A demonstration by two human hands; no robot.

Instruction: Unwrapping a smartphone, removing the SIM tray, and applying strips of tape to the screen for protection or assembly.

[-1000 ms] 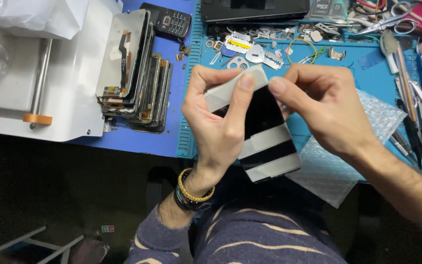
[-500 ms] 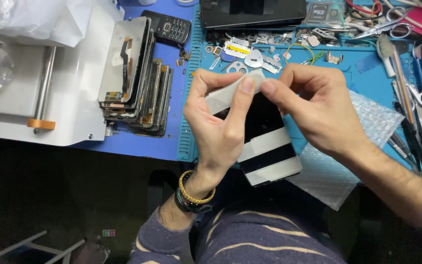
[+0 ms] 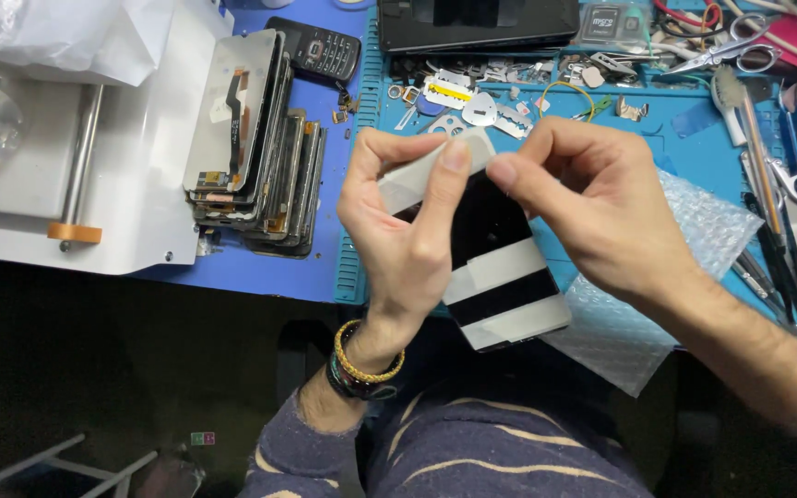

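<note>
A black phone screen panel (image 3: 500,267) with white tape strips across it is held above the edge of the blue work mat (image 3: 694,148). My left hand (image 3: 408,240) grips the panel from the left, thumb on its top edge. My right hand (image 3: 592,203) pinches the panel's top corner with thumb and forefinger, close to my left thumb. A sheet of bubble wrap (image 3: 657,304) lies under the panel and my right wrist.
A stack of phone display panels (image 3: 251,148) leans against a white machine (image 3: 94,157) on the left. An old keypad phone (image 3: 320,46), a dark tablet (image 3: 477,20), small metal parts (image 3: 472,97), scissors, tweezers and brushes (image 3: 786,175) crowd the mat's far and right sides.
Both hands and the panel have stayed nearly in place; my right fingertips have closed in toward my left thumb at the panel's top edge.
</note>
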